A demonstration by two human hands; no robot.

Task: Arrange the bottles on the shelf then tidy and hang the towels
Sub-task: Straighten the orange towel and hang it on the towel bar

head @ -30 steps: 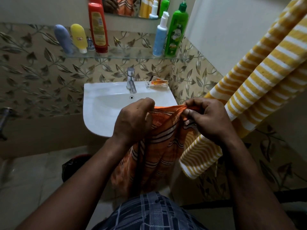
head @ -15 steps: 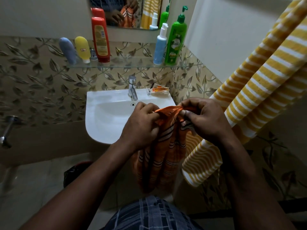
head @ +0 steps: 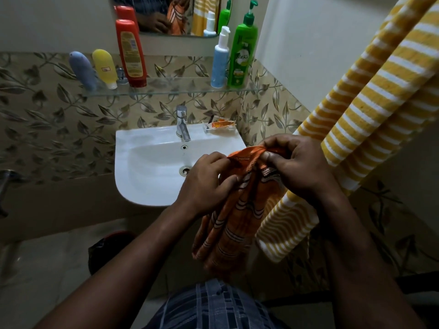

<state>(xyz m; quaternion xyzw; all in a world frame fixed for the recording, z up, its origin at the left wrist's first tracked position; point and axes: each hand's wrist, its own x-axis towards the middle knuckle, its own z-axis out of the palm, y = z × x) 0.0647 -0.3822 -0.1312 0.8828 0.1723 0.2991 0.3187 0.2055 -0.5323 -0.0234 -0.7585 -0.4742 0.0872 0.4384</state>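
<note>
An orange striped towel (head: 234, 224) hangs bunched in front of me, over the sink's right front corner. My left hand (head: 206, 181) grips its upper left part, and my right hand (head: 297, 165) pinches its top edge close beside it. A yellow-and-white striped towel (head: 370, 110) hangs down the right wall, just behind my right hand. On the glass shelf (head: 171, 92) stand a grey-blue tube (head: 82, 70), a yellow tube (head: 104, 67), a red bottle (head: 130, 53), a light blue pump bottle (head: 219, 60) and a green pump bottle (head: 242, 48).
A white sink (head: 147, 167) with a chrome tap (head: 182, 123) juts from the leaf-patterned wall; a small orange packet (head: 221, 125) lies on its back right corner. A mirror (head: 171, 15) hangs above the shelf. A dark bin (head: 107, 248) sits on the floor.
My hands have drawn closer together, gathering the orange towel's top edge into a narrower bunch. The view has tilted down a little, showing more of the mirror and sink.
</note>
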